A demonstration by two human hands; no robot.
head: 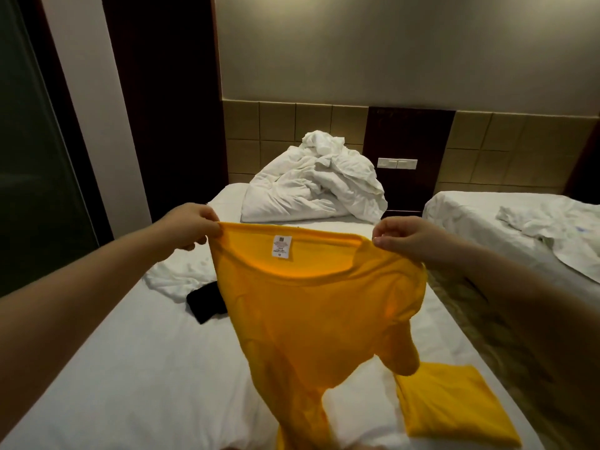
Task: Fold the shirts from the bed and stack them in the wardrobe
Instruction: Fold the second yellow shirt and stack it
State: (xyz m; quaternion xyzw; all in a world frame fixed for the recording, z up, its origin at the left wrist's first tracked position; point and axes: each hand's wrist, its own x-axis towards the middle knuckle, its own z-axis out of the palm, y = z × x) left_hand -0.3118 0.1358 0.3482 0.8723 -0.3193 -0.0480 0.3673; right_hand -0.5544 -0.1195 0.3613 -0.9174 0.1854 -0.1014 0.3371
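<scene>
Two hands hold one yellow shirt [308,303]. Our left hand [194,225] pinches its top edge on one side of the neck opening and our right hand [402,238] pinches the other side, fingers curled onto the cloth. The shirt hangs in the air over the near half of the bed [130,368], label [281,245] facing us. Its lower part is bunched and twisted, sagging toward the near edge.

A folded yellow shirt [454,404] lies flat by the bed's near right corner, close to the right edge. Toward the left edge a black garment [207,302] lies against a rumpled white garment [175,277]. A crumpled duvet [311,190] is heaped at the head end.

We judge the main risk to be laying the shirt down as it hangs, because the twist would be folded in as creases. The trailing hem could also drag across the folded shirt, undoing it or nudging it off the right edge. Each pinch catches little cloth, so a sharp shake might pull one side free.
</scene>
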